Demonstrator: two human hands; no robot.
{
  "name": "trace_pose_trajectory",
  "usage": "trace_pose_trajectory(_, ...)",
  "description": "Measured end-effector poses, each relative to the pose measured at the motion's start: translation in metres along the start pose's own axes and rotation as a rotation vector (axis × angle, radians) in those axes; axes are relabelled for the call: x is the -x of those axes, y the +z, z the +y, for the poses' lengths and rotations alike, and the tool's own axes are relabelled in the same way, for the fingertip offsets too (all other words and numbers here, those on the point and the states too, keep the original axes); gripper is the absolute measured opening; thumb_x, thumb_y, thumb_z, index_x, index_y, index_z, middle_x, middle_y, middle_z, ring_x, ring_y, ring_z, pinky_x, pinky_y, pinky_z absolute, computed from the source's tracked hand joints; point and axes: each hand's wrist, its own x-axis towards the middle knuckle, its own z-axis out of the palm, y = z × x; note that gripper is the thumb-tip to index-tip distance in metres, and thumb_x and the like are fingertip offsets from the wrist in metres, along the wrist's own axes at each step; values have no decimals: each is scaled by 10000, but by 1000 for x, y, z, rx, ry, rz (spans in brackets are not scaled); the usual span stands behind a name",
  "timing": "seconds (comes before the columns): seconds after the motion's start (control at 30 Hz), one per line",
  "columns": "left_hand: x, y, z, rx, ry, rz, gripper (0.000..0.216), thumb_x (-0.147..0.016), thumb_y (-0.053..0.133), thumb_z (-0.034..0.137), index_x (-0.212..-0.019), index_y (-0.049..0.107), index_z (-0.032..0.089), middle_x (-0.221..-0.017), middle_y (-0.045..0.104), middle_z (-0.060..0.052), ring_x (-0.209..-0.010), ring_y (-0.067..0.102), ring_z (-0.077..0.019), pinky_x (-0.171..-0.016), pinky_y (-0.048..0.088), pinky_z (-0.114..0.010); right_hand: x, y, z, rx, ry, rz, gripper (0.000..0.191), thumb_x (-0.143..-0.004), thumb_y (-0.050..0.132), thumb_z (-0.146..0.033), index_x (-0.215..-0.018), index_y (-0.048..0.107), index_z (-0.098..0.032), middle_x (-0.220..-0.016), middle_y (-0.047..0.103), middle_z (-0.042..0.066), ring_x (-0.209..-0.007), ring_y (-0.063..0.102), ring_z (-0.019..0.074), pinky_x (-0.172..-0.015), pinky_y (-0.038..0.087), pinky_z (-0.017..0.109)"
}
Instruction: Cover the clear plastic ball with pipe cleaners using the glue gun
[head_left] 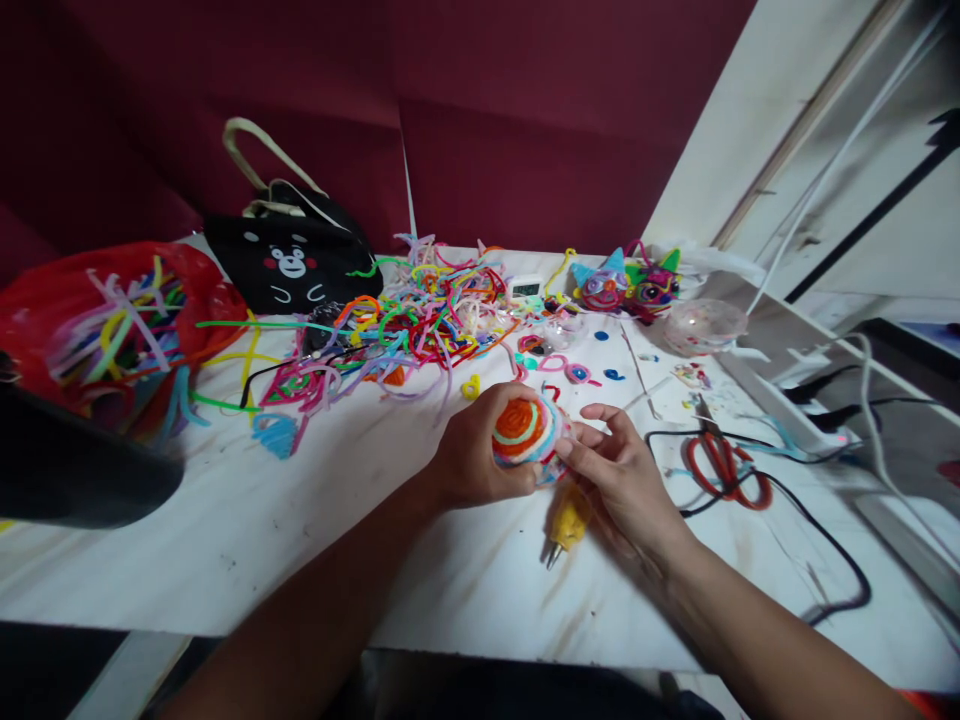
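Observation:
My left hand (pixel 480 450) is wrapped round a ball of coiled pipe cleaners (pixel 523 428), with orange, pale green, white and blue bands facing me. At the ball's right side my right hand (pixel 619 475) is closed, thumb and fingertips meeting at its edge; whether a small piece sits between them I cannot make out. Just below the hands, a yellow hot glue gun (pixel 568 520) shows its metal nozzle pointing toward me; its rear part is hidden by my right hand. Small coiled pieces, among them a pink and blue one (pixel 577 372), lie beyond the ball.
Orange-handled scissors (pixel 727 470) and a black cable (pixel 825 490) lie at right. A clear bowl (pixel 705 325) stands behind, near two decorated cat-eared heads (pixel 600 285). Loose pipe cleaners (pixel 442 310) are heaped at the back, beside a black bag (pixel 292 260) and a red plastic bag (pixel 45 290).

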Motion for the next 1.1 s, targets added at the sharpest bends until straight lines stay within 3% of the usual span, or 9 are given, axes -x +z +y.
trace_pose_trajectory(0.13, 0, 0, 0, 19, -1, 3, 613, -576, 699, 201, -1158, 508, 221, -1169, 664, -99, -1051, 649, -284, -939, 520, -429, 0, 0, 2, -53, 39, 8, 636, -564, 941, -247, -1001, 481, -280, -718, 748, -60, -588, 717, 165, -557, 608, 272)
trace_pose_trajectory(0.4, 4, 7, -4, 58, -36, 7, 649, -573, 737, 192, -1179, 509, 231, -1198, 654, -85, -1056, 652, -281, -961, 527, -433, 1, -1, 4, -115, 71, 57, 588, -580, 931, -199, -995, 522, -280, -710, 756, -55, -559, 702, 122, -536, 593, 197)
trace_pose_trajectory(0.7, 5, 8, -9, 136, -63, -45, 693, -580, 745, 228, -1223, 488, 216, -1258, 619, -106, -1083, 631, -287, -967, 510, -441, 1, -4, 6, -138, 57, 54, 568, -597, 922, -190, -989, 519, -276, -694, 762, -40, -569, 712, 135, -559, 601, 215)
trace_pose_trajectory(0.9, 6, 8, -8, 176, -57, -57, 680, -622, 753, 270, -1235, 461, 232, -1320, 574, -111, -1162, 599, -293, -1012, 481, -438, -4, -11, 10, -115, 36, -20, 622, -606, 921, -201, -1037, 483, -297, -774, 780, -39, -637, 744, 219, -541, 627, 339)
trace_pose_trajectory(1.1, 6, 10, -3, 153, -104, -66, 660, -676, 741, 301, -1259, 442, 228, -1277, 587, -110, -1137, 618, -279, -986, 512, -428, -4, -6, 7, -163, 52, 26, 613, -597, 922, -208, -1010, 477, -291, -744, 772, -48, -606, 734, 187, -530, 613, 285)
